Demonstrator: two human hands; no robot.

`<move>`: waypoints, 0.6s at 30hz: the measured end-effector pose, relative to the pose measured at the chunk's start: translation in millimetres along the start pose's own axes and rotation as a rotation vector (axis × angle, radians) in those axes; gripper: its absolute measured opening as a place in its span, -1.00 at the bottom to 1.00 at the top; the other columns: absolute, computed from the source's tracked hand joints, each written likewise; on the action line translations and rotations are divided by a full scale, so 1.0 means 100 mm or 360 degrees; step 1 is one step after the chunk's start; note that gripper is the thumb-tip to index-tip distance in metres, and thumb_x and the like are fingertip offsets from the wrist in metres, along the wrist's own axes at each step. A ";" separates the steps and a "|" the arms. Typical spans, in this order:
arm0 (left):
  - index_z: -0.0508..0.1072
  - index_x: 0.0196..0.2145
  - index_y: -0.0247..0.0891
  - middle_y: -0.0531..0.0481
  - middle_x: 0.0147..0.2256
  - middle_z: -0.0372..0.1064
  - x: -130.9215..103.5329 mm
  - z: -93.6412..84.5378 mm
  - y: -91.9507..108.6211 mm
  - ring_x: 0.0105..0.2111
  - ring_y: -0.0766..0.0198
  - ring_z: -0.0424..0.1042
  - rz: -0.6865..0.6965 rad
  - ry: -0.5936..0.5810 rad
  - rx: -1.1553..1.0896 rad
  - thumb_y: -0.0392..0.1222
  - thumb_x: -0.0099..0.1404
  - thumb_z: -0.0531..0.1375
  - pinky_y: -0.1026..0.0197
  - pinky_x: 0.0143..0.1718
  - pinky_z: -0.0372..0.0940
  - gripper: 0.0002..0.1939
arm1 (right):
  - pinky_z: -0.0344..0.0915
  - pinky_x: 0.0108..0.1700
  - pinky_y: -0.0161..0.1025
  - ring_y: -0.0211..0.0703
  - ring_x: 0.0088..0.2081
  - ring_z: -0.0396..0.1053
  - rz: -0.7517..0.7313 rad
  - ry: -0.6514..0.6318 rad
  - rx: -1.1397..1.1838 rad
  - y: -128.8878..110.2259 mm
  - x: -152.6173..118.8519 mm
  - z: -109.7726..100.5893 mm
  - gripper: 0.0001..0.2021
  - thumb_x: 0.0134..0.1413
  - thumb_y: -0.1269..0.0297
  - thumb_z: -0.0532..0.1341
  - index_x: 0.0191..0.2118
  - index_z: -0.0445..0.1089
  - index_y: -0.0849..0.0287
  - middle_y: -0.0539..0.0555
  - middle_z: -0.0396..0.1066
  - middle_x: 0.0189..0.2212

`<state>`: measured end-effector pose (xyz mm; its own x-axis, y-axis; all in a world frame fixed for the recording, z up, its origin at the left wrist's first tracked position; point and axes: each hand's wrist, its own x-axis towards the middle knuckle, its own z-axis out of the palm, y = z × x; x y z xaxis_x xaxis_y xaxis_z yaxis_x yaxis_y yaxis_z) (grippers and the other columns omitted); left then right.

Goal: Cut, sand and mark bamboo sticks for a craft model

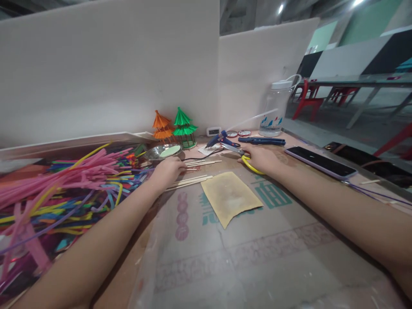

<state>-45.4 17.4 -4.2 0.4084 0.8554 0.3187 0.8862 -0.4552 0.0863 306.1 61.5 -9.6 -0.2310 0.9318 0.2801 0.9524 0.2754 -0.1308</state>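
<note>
My left hand (170,171) is curled down over thin wooden sticks, its fingertips closed at a stick's end; the palm side is hidden. More wooden sticks (189,182) lie just in front of it. My right hand (262,159) is closed on a pair of scissors with yellow handles (251,166), the metal blades pointing left toward the glue gun (222,138). Between my hands, a tan piece of sandpaper (232,196) lies flat on the plastic-covered table, its lower edge uneven.
Colourful pipe cleaners (80,184) are heaped at the left. Behind stand orange (161,126) and green (184,127) paper pagodas, a metal bowl (154,152) and a small timer (213,131). A water bottle (275,111), blue cutter (262,141) and phone (322,162) are at the right.
</note>
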 end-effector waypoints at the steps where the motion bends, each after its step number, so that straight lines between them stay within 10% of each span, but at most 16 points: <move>1: 0.60 -0.39 -0.24 -0.16 -0.26 0.54 0.00 0.01 -0.03 -0.15 0.04 0.45 0.0020 -0.0022 -0.0003 -0.27 0.26 0.11 0.10 -0.03 0.28 -0.76 | 0.36 -0.15 -0.05 0.28 0.01 0.48 -0.0007 0.0007 0.0002 0.00 0.00 0.00 -0.45 0.17 -0.09 0.20 0.21 0.35 0.01 0.20 0.52 0.04; 7: 0.49 -0.44 -0.25 -0.17 -0.34 0.50 0.01 -0.03 0.12 -0.23 0.06 0.44 -0.0084 0.0088 -0.0079 -0.26 0.26 0.11 0.10 -0.10 0.29 -0.82 | 0.36 -0.13 -0.04 0.27 0.01 0.48 -0.0006 0.0002 0.0011 0.02 0.01 0.02 -0.46 0.16 -0.09 0.20 0.21 0.35 -0.01 0.20 0.51 0.05; 18: 0.42 -0.03 -0.19 0.04 -0.33 0.44 -0.24 -0.79 1.17 -0.34 0.29 0.43 0.0073 0.0497 -0.0919 -0.12 0.47 0.01 0.30 -0.33 0.31 -0.75 | 0.34 -0.04 -0.12 0.15 -0.01 0.48 -0.0016 0.0148 0.0335 0.00 -0.06 -0.07 -0.51 0.13 0.06 0.28 0.14 0.40 0.13 0.24 0.51 0.03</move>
<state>31.5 -76.0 73.2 0.2830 0.7598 0.5853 0.5740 -0.6231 0.5313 308.3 54.5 -4.5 -0.2116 0.9055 0.3678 0.8854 0.3370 -0.3203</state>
